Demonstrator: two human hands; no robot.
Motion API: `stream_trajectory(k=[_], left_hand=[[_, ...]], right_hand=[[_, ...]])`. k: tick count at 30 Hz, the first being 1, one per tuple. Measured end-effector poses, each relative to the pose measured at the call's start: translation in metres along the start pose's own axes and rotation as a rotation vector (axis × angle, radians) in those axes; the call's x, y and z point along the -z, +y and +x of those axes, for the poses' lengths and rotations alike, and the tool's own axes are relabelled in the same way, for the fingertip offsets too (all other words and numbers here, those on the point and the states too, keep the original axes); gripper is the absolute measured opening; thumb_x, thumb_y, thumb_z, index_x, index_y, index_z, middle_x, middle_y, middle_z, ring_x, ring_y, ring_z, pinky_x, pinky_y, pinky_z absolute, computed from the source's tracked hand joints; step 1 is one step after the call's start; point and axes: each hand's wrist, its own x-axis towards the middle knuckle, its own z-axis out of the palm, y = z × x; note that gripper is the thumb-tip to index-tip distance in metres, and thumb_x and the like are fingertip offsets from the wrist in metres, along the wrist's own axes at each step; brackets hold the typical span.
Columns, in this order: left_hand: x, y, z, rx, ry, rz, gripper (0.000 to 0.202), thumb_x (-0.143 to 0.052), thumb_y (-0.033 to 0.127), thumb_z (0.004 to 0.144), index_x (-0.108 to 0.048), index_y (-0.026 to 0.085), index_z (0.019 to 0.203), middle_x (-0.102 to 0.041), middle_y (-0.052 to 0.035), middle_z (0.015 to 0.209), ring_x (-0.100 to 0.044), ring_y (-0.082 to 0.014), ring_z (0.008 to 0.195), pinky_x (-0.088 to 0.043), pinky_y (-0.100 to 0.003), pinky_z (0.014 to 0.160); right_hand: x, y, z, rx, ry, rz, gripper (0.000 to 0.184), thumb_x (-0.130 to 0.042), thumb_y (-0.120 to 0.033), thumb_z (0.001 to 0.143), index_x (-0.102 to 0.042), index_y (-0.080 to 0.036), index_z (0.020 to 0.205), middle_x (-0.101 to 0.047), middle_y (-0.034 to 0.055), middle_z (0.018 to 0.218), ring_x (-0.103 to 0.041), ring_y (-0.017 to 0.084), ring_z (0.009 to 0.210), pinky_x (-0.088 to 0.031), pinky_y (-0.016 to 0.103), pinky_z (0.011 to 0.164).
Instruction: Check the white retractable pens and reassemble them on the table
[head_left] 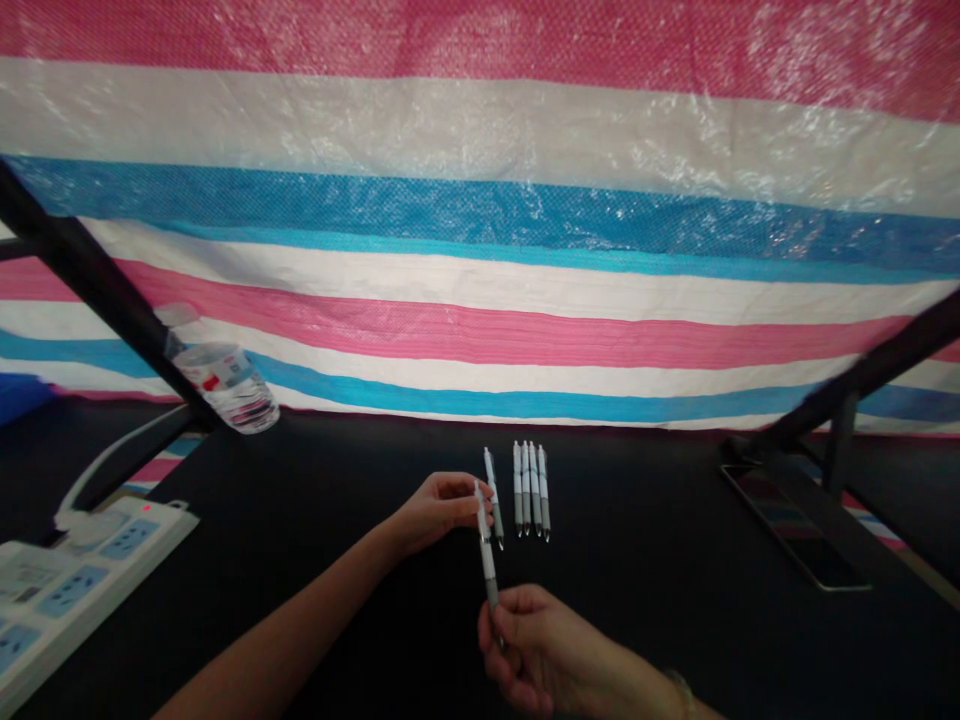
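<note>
while right fingers (504, 612) pinch a white-grey pen (487, 560) | left fingers (461, 488) curled at its barrel, grip unclear

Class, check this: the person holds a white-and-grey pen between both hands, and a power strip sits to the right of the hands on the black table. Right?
No: the power strip sits to the left of the left hand and right hand, not the right, as the head view shows. The white-and-grey pen stays as stated.

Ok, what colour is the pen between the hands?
The pen is white with a grey lower barrel, best seen in the head view.
</note>
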Motion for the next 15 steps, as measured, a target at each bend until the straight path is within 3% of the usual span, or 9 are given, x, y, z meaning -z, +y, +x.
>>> stream_trajectory(k=[4, 7, 10, 13, 15], left_hand=[[-0.002, 0.0, 0.0, -0.004, 0.012, 0.017, 0.028, -0.089, 0.027, 0.065, -0.078, 0.01, 0.085, -0.074, -0.0078, 0.075, -0.07, -0.0182, 0.067, -0.056, -0.032, 0.069], [-0.001, -0.001, 0.002, -0.011, 0.014, -0.034, 0.027, -0.088, 0.025, 0.068, -0.078, 0.009, 0.087, -0.073, -0.008, 0.078, -0.069, -0.0174, 0.069, -0.055, -0.031, 0.072], [0.001, -0.002, 0.005, -0.052, 0.051, -0.103, 0.026, -0.088, 0.024, 0.069, -0.078, 0.011, 0.089, -0.072, -0.0061, 0.08, -0.068, -0.0149, 0.072, -0.054, -0.029, 0.076], [0.003, -0.003, 0.006, -0.064, 0.067, -0.117, 0.027, -0.088, 0.024, 0.069, -0.077, 0.013, 0.091, -0.071, -0.0049, 0.081, -0.067, -0.014, 0.074, -0.053, -0.028, 0.078], [0.003, -0.003, 0.007, -0.059, 0.068, -0.119, 0.028, -0.088, 0.025, 0.069, -0.077, 0.012, 0.091, -0.071, -0.0054, 0.081, -0.067, -0.0141, 0.074, -0.053, -0.028, 0.078]], right_hand=[[-0.003, 0.0, -0.001, -0.001, 0.053, -0.011, 0.044, -0.082, -0.049, 0.07, -0.059, -0.013, 0.078, -0.057, -0.003, 0.053, -0.049, 0.007, 0.034, -0.027, 0.016, 0.034], [-0.003, -0.002, -0.002, 0.062, 0.042, 0.002, 0.042, -0.078, -0.049, 0.076, -0.061, -0.012, 0.085, -0.064, 0.0017, 0.061, -0.062, 0.012, 0.045, -0.036, 0.017, 0.039], [0.0, -0.007, -0.004, 0.097, 0.005, 0.095, 0.042, -0.07, -0.047, 0.086, -0.063, -0.012, 0.107, -0.072, 0.0098, 0.088, -0.072, 0.02, 0.074, -0.049, 0.023, 0.054], [0.003, -0.013, -0.005, 0.097, -0.041, 0.162, 0.032, -0.072, -0.041, 0.087, -0.064, -0.013, 0.101, -0.072, 0.01, 0.094, -0.072, 0.02, 0.083, -0.053, 0.031, 0.072], [0.004, -0.015, -0.006, 0.085, -0.066, 0.162, 0.032, -0.073, -0.041, 0.086, -0.066, -0.012, 0.098, -0.073, 0.01, 0.093, -0.072, 0.021, 0.082, -0.052, 0.033, 0.075]])
